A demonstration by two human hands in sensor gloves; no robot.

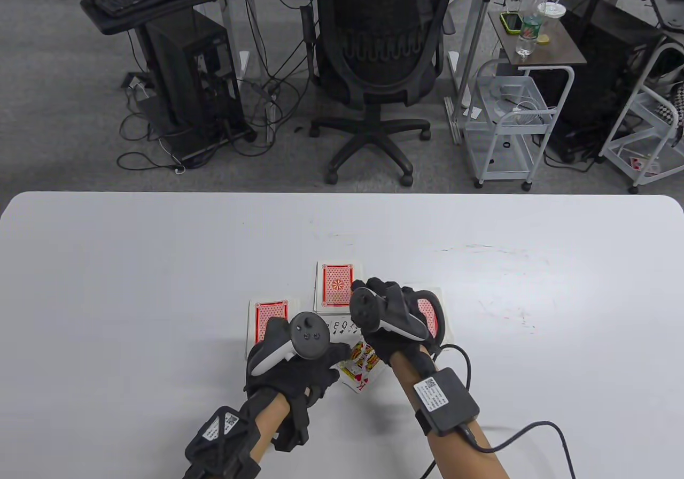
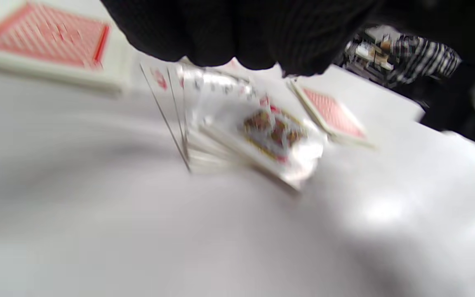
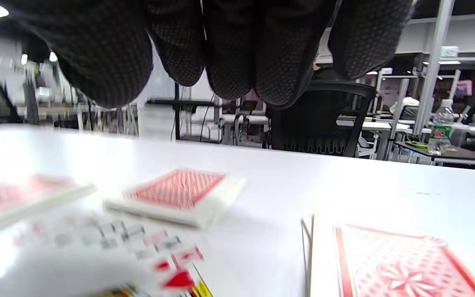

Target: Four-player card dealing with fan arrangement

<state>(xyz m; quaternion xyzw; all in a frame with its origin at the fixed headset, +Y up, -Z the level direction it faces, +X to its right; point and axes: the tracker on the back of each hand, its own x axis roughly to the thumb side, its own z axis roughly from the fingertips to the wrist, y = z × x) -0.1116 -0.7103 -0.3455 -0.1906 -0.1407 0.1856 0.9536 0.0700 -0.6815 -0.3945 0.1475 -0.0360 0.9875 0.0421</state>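
A face-up fan of cards with a king on top lies between my hands. My left hand grips its left end; in the left wrist view the fingers pinch the top of the tilted fan. My right hand hovers over the fan's far end, and its fingers hang with no card in them. Three face-down red-backed piles lie around it: left pile, middle pile, and right pile, which is partly hidden by my right hand.
The white table is bare to the left, right and far side of the piles. A black office chair and a white cart stand beyond the far edge. My right wrist cable trails over the near table.
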